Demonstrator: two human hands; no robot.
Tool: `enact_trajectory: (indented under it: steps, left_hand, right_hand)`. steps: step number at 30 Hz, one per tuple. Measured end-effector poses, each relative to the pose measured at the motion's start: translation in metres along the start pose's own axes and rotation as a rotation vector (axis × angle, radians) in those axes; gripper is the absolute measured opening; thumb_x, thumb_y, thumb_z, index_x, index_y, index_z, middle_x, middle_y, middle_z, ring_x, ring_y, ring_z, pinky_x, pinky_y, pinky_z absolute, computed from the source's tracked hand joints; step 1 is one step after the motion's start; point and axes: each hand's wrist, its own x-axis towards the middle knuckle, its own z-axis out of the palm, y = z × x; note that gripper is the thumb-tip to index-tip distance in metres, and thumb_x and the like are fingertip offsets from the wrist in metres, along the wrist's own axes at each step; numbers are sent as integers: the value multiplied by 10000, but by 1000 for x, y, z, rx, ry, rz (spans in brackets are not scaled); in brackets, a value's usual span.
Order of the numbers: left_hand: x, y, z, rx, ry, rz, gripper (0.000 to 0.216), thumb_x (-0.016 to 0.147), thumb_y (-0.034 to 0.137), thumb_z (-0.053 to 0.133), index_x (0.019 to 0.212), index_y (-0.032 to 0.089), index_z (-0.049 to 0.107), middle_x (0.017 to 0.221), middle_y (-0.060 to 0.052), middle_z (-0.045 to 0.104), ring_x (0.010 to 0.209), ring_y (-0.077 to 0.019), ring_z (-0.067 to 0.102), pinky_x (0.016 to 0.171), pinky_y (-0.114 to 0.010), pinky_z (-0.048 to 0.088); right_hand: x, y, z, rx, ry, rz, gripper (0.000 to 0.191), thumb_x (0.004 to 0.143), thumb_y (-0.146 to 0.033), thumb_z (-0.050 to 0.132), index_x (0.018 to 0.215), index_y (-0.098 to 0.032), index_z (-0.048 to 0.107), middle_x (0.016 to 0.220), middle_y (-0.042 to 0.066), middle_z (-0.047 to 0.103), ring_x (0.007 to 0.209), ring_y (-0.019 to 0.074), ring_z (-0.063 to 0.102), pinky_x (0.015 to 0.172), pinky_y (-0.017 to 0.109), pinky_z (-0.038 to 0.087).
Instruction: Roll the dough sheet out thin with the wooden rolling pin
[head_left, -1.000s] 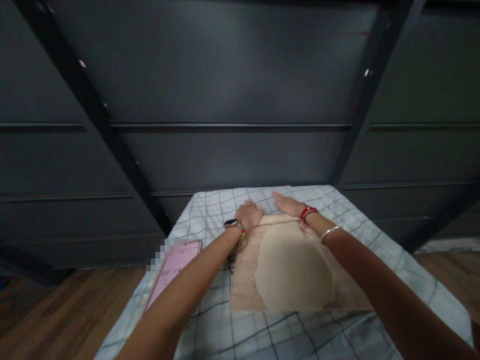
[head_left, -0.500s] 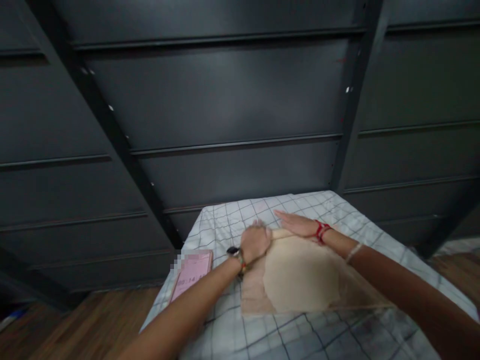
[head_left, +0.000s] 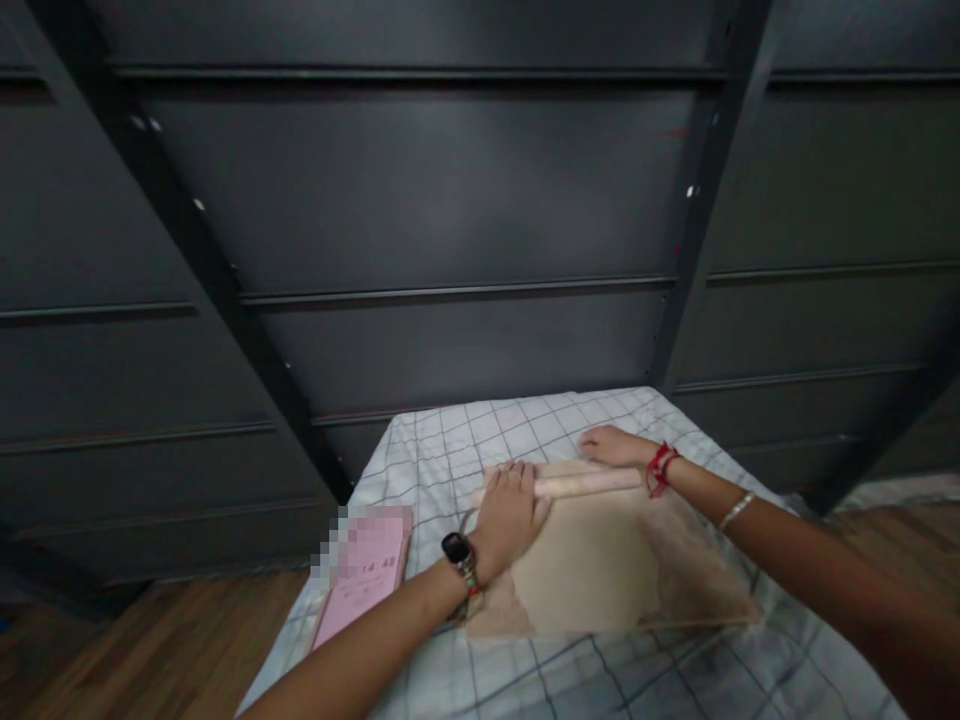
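Note:
A pale wooden rolling pin (head_left: 589,485) lies across the far part of a thin, wide sheet of dough (head_left: 585,565). Beneath the dough is a brownish flat mat or board (head_left: 709,595), with a see-through look at its right. My left hand (head_left: 514,510) is over the pin's left end, fingers reaching across it and thumb on the near side. Just past the pin's right end, my right hand (head_left: 611,446) is at the board's far edge with its fingers curled in. What, if anything, those fingers hold is hidden.
A pink phone (head_left: 367,570) showing a timer lies to the left of my left forearm. White checked cloth (head_left: 450,440) covers the surface below. Dark metal panels (head_left: 450,200) rise behind it, and wooden floor (head_left: 225,640) shows at the lower left.
The rolling pin shows more fully now. My left hand has gone from a fist to stretched fingers over the pin. My right hand has moved right, its flat fingers now curled.

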Motion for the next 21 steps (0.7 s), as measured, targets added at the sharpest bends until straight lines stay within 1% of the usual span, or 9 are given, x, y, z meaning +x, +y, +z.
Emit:
enact_trajectory:
  steps: [1, 2, 4, 7, 11, 16, 21]
  left_hand:
    - [1, 0, 3, 10, 17, -12, 427, 917, 359, 402, 1228, 77, 476, 1251, -170, 542, 1208, -274, 464, 1073, -430, 290]
    - [2, 0, 6, 16, 29, -15, 430, 916, 363, 408, 1232, 79, 473, 1248, -170, 542, 1200, -277, 468, 1070, -435, 289]
    - [1, 0, 9, 16, 37, 3, 427, 916, 365, 411, 1240, 94, 468, 1231, -160, 553, 1175, -273, 483, 1062, -435, 291]
    - [0, -1, 9, -2, 21, 28, 406, 918, 366, 411, 1232, 117, 478, 1193, -142, 576, 1132, -260, 507, 1041, -417, 312]
    - [1, -1, 4, -4, -14, 4, 414, 919, 372, 414, 1234, 112, 483, 1177, -147, 582, 1104, -260, 520, 1015, -401, 333]
    - [5, -1, 1, 20, -55, -2, 411, 917, 393, 419, 1227, 133, 488, 1134, -130, 602, 1053, -257, 548, 966, -388, 364]
    - [7, -2, 1, 50, -57, 10, 403, 923, 398, 402, 1191, 116, 507, 1052, -136, 620, 992, -267, 570, 915, -394, 387]
  right_hand:
    - [7, 1, 2, 10, -35, -2, 253, 790, -243, 485, 789, -125, 709, 788, 101, 716, 746, 207, 640, 675, 261, 472]
    - [13, 1, 5, 19, -65, -4, 222, 763, -234, 512, 729, -128, 704, 725, 83, 708, 690, 190, 631, 624, 242, 458]
    - [20, 3, 11, 44, -105, -12, 170, 712, -207, 550, 689, -133, 702, 690, 58, 703, 656, 171, 622, 576, 218, 434]
    - [26, 5, 17, 97, -114, -25, 178, 672, -165, 561, 750, -138, 719, 773, 54, 722, 727, 169, 630, 602, 203, 434]
    - [29, 10, 20, 178, -86, -28, 230, 674, -139, 538, 805, -137, 728, 864, 57, 729, 820, 175, 636, 672, 208, 452]
    - [31, 12, 24, 230, -41, -14, 235, 656, -123, 552, 811, -128, 729, 850, 60, 730, 808, 174, 644, 668, 209, 458]
    - [29, 14, 25, 206, -8, -12, 244, 665, -135, 552, 827, -133, 735, 848, 53, 732, 809, 174, 649, 669, 208, 461]
